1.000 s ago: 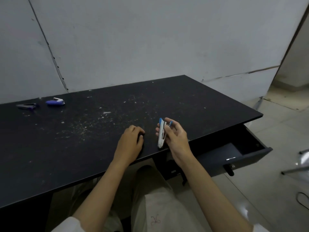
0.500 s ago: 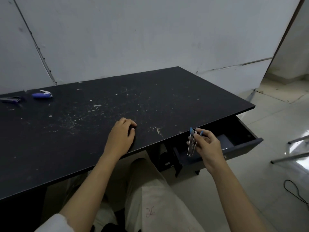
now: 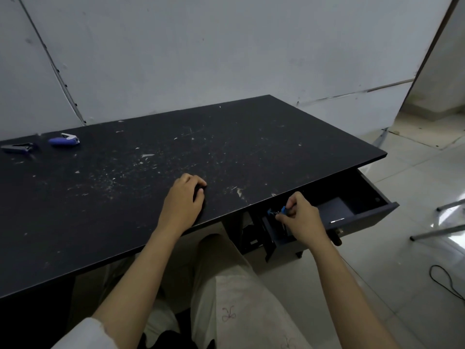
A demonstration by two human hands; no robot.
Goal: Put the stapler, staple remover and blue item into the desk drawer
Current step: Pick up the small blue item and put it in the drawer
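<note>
Right hand [image 3: 299, 217] pinching blue item [image 3: 278, 211] over open drawer [image 3: 362, 212], left hand [image 3: 185, 200] curled on counter [image 3: 251, 147], nearer the stapler [image 3: 64, 141] and staple remover [image 3: 17, 148] far left.

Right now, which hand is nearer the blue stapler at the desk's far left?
Left. The left hand rests on the desk edge, well right of the blue stapler; the right hand is farther right, over the open drawer.

Matt scuffed desk top [image 3: 226, 152]; glossy floor tiles [image 3: 415, 177].
</note>
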